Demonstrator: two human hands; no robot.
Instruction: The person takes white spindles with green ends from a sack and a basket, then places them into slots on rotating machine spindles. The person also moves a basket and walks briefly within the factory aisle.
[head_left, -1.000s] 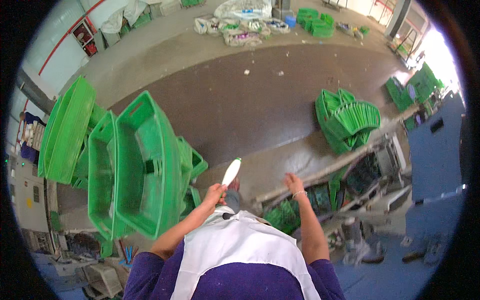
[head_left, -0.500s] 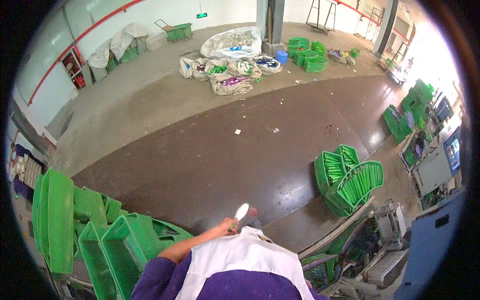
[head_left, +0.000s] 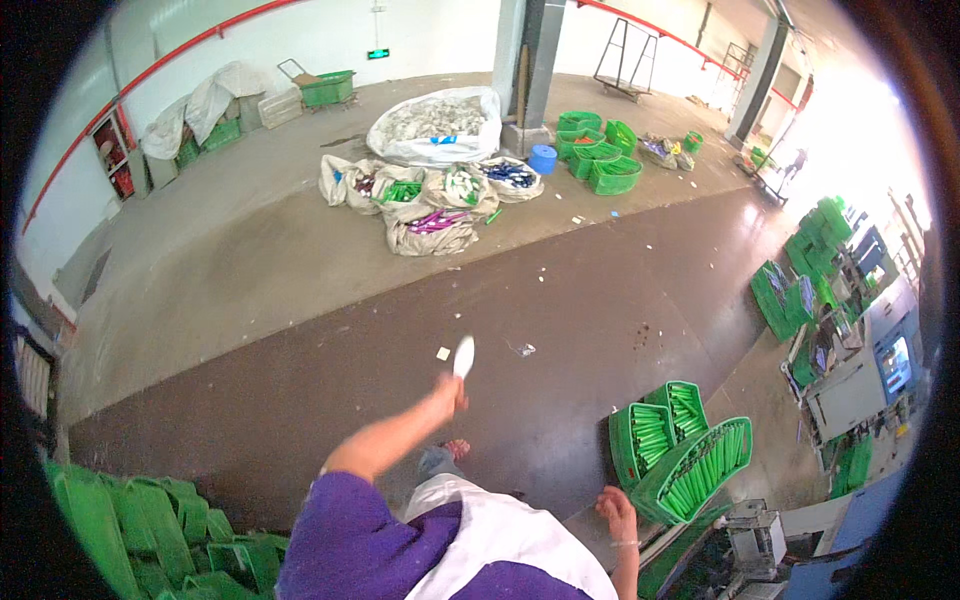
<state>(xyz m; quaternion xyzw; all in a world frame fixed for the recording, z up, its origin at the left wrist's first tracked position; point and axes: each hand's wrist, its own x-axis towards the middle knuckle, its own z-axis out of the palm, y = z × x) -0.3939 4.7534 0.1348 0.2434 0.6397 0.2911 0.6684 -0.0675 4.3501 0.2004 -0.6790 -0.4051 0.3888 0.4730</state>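
My left hand [head_left: 450, 393], arm stretched out ahead, is closed round the lower end of a white spoon-shaped piece [head_left: 464, 357]. Its broad, rounded end points up and away; the gripped end is hidden by the fingers. At the lower right, my right hand [head_left: 618, 508] hangs beside a green crate [head_left: 640, 492] of long green handles. Its fingers are loosely bent and I see nothing in them. Two smaller green crates [head_left: 672, 388] with similar handles stand just behind that one.
Stacked green crates [head_left: 110, 520] fill the lower left. Machinery [head_left: 755, 540] lines the right side. Across the brown floor [head_left: 330, 370], sacks of coloured pieces [head_left: 432, 238] and a large white bag [head_left: 440, 105] stand near a grey pillar [head_left: 540, 70]. Small scraps lie about.
My left arm has reached forward with the white piece, away from my body. My right hand has come into view beside the crates. The view has shifted, and the stacked crates sit lower.
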